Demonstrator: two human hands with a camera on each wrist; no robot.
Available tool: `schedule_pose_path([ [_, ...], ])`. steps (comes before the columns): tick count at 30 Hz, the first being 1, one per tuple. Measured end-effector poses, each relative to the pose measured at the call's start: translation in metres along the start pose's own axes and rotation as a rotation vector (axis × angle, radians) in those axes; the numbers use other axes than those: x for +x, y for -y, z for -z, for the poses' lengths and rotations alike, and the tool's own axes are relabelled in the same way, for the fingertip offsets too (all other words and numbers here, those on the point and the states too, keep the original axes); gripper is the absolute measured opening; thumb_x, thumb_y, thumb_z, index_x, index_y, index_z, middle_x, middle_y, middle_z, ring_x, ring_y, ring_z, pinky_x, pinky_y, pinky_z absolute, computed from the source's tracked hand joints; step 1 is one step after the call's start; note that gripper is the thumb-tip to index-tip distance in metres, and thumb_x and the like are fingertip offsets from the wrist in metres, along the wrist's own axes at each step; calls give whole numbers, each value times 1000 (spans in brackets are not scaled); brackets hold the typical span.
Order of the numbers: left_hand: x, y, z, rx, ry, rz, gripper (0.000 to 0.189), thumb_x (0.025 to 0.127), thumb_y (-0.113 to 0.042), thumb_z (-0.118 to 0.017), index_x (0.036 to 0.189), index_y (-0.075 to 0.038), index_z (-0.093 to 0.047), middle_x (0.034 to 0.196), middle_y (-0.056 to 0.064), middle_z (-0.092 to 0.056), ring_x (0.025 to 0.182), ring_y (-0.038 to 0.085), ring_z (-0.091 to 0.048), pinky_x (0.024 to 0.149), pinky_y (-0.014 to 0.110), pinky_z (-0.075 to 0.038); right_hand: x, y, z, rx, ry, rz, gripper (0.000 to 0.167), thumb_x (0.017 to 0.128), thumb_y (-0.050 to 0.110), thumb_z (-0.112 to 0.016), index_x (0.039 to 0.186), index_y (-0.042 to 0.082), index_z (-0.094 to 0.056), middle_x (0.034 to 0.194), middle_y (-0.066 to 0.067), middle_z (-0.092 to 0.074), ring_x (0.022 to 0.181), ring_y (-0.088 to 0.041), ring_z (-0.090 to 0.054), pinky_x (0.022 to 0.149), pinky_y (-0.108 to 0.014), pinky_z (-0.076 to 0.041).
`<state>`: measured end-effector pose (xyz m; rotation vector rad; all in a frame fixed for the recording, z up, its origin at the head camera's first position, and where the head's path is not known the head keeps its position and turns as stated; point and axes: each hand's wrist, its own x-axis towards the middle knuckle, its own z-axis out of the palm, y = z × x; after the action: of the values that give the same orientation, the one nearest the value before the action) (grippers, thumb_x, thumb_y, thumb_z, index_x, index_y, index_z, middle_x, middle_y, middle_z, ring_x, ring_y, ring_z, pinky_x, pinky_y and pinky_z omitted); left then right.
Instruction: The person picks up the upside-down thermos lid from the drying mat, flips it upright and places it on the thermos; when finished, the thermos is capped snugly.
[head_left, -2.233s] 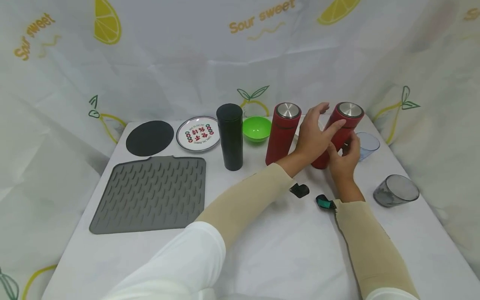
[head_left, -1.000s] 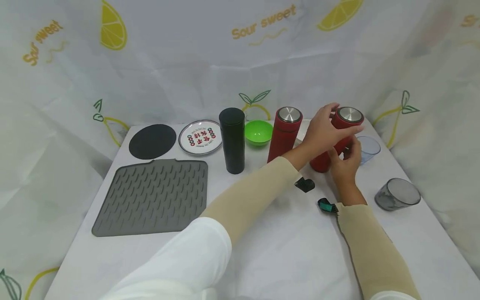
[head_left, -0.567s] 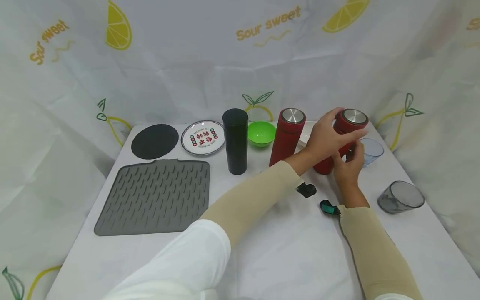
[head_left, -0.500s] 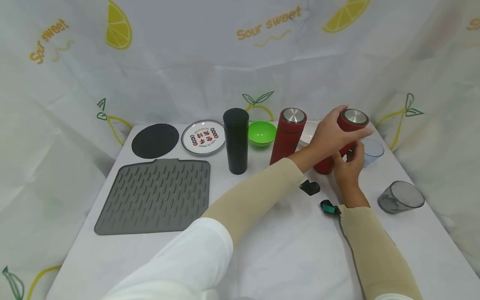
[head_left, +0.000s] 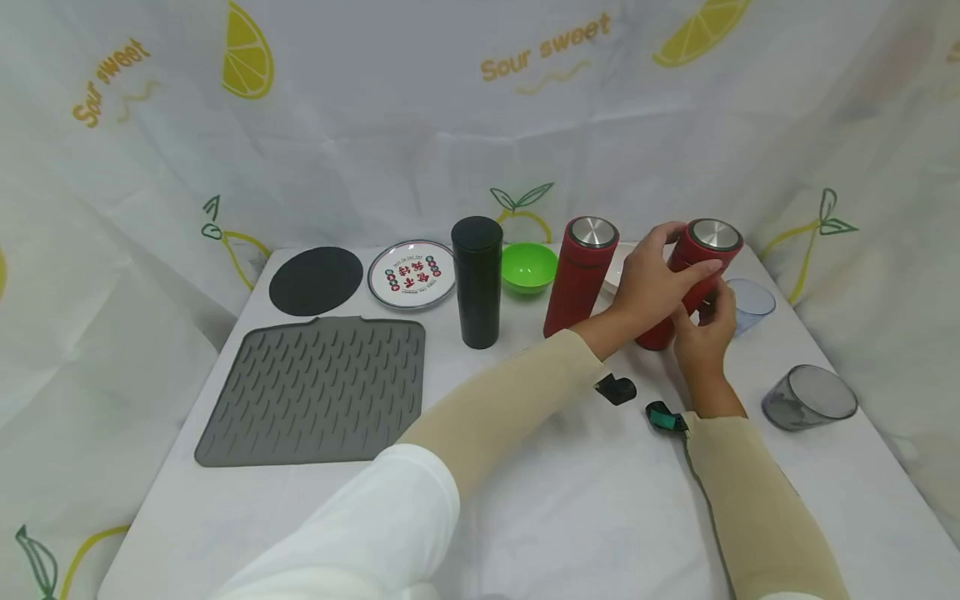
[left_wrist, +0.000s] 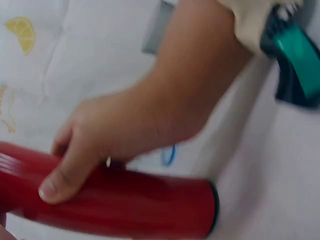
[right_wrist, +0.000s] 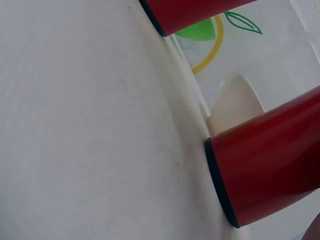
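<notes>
A red thermos (head_left: pixel 697 271) with a steel-topped cap stands at the right back of the table. My left hand (head_left: pixel 647 283) holds it near the top, thumb across the front and fingers partly hidden behind. Lower down, my right hand (head_left: pixel 705 337) grips the body from the right. In the left wrist view, the right hand (left_wrist: pixel 115 130) wraps round the thermos (left_wrist: pixel 150 205), and only a bit of the left hand shows at the lower left corner. The base of the held thermos (right_wrist: pixel 265 160) meets the tablecloth in the right wrist view.
Left of the hands stand a second red thermos (head_left: pixel 581 275) and a black tumbler (head_left: pixel 478 287). Behind are a green bowl (head_left: pixel 528 267) and white bowl (head_left: pixel 615 271). A plate (head_left: pixel 412 275), black round mat (head_left: pixel 317 281) and grey mat (head_left: pixel 315 392) lie left; clear (head_left: pixel 750 304) and grey (head_left: pixel 810 398) glasses stand right.
My left hand's fingers, spread apart at first, closed round the thermos's top. Its thumb moved right across the cap, then back left. The right hand keeps its grip; the view shifts slightly.
</notes>
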<state>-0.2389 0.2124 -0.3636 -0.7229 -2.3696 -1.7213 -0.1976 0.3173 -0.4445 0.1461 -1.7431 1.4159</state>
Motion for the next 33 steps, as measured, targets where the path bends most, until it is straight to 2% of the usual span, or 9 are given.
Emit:
schedule_pose_path([
  [3,1,4,4,22,66,-23,69,86,-35,-74,144,-18,-41,130,-12,-53,114,-5,-48,92,14,-40,-1,1,-2,-14,28,12,51,83,5,-71,131,2,-55,109,9,-50,98,-12,-49,81,-24,-42],
  [5,3,2,2,34,85,3,75,82,-38,-77,144,-18,-39,124,-13,-54,107,-6,-50,86,13,-42,-2,1,-3,-28,50,22,48,83,1,-67,129,1,-56,109,11,-50,96,-11,-48,78,-24,-41],
  [11,13,-12,-5,80,16,101,79,74,-46,-83,137,-21,-44,112,-17,-55,93,-6,-52,74,11,-44,-2,0,-6,-17,58,20,47,83,-6,-64,129,-1,-55,108,11,-49,95,-12,-47,78,-24,-40],
  [14,20,-12,-2,79,61,110,72,77,-41,-82,137,-22,-46,114,-15,-58,96,-6,-53,76,12,-44,-2,0,-5,-27,63,-6,51,86,2,-68,134,3,-52,112,10,-49,101,-13,-48,84,-24,-41],
  [19,35,-6,7,-142,217,183,64,78,-26,-83,134,-26,-52,109,-15,-60,96,-4,-54,79,15,-45,1,1,-4,-19,63,-55,55,87,8,-71,137,5,-51,116,8,-50,113,-18,-49,97,-28,-41],
  [22,38,-1,11,-313,259,231,58,80,-17,-81,132,-26,-55,104,-13,-61,94,-1,-56,80,19,-45,2,2,-6,-10,68,-79,56,86,4,-69,138,3,-49,116,8,-50,115,-19,-48,100,-30,-41],
  [25,35,6,11,-353,270,250,56,83,-17,-77,134,-25,-54,106,-12,-62,97,1,-56,85,22,-45,1,1,-9,-7,69,-97,56,86,5,-69,138,3,-49,117,9,-50,115,-18,-48,101,-30,-40],
  [29,16,19,4,-161,218,196,65,86,-32,-75,143,-25,-45,118,-12,-59,107,0,-53,91,23,-44,-4,0,-11,-37,63,-84,53,86,7,-70,135,0,-51,115,11,-49,109,-14,-48,93,-25,-41],
  [33,-17,24,9,60,175,115,78,87,-41,-72,151,-20,-32,136,-11,-49,120,1,-46,97,25,-42,-4,-2,-10,-36,57,-88,54,82,1,-67,133,-3,-51,112,11,-50,105,-11,-49,90,-23,-41],
])
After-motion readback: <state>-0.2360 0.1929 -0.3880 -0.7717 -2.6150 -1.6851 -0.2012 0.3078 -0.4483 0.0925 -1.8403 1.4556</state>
